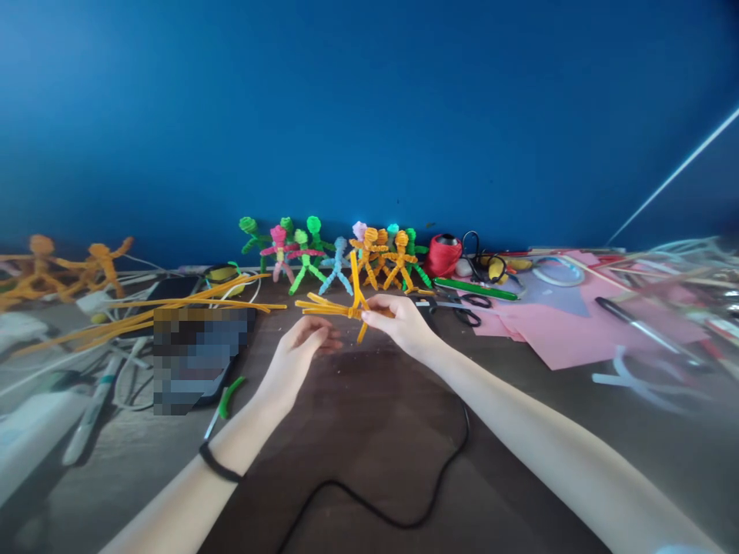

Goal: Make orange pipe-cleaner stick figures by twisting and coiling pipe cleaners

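Pinched between the thumb and fingers of my right hand (pixel 404 325) is a bundle of orange pipe cleaners (pixel 329 308), crossed and bound near the middle. Its long ends point left, two prongs rise upward and a short end hangs below. My left hand (pixel 303 342) is just below the left ends, loosely curled with its fingers apart and nothing seen in it. Behind the bundle stands a row of twisted pipe cleaner figures in green, pink, blue and orange, among them an orange figure (pixel 399 261). More loose orange pipe cleaners (pixel 173 306) lie to the left.
A phone (pixel 236 346), partly pixelated, lies left beside white cables. At right are scissors (pixel 467 314), a green pen-like stick (pixel 476 289), red thread (pixel 443 258) and pink paper (pixel 560 331). A black cord (pixel 398 525) curves across the table in front. A blue wall (pixel 369 115) stands behind.
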Available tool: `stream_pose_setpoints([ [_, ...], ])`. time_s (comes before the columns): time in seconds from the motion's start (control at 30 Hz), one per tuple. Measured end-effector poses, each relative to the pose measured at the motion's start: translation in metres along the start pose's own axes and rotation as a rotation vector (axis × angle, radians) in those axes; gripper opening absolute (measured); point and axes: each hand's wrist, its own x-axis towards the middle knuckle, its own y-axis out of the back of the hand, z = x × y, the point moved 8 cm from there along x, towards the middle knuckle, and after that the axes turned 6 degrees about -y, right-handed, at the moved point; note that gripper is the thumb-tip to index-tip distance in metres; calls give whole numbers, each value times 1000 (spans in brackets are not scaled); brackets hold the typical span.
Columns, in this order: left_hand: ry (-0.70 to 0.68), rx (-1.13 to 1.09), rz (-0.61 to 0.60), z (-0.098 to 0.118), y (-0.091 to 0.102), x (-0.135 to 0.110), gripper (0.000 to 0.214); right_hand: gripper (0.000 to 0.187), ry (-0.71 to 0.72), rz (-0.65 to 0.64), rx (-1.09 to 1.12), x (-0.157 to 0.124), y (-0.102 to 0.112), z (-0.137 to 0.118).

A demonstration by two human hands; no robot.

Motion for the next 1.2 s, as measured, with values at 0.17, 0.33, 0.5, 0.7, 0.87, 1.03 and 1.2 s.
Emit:
stream_pose_setpoints([
  [0.17,245,-129,-166,-18,-10,-2,25,15,143,21,-269,-7,-3,-10],
  [0.33,467,-279,-305,-18,-24,-13,48,14,407,66,-612,-18,-12,-23],
  [0.5,521,-331,-327,-13,-30,-21,26,16,551,0,-738,-25,-26,-25],
  [0.7,465,-257,-364,-13,-33,-25,11,13,396,-7,-600,-17,-20,-19],
  [0.87,401,-281,-335,-13,-30,-20,10,13,209,30,-426,-10,-6,-12],
  [1.03,359,-123,-380,-13,-29,-21,10,16,69,-6,-242,-6,-6,-2],
  [1.2,275,64,-407,-8,-29,-20,17,16,2,-50,-40,-3,-9,3],
])
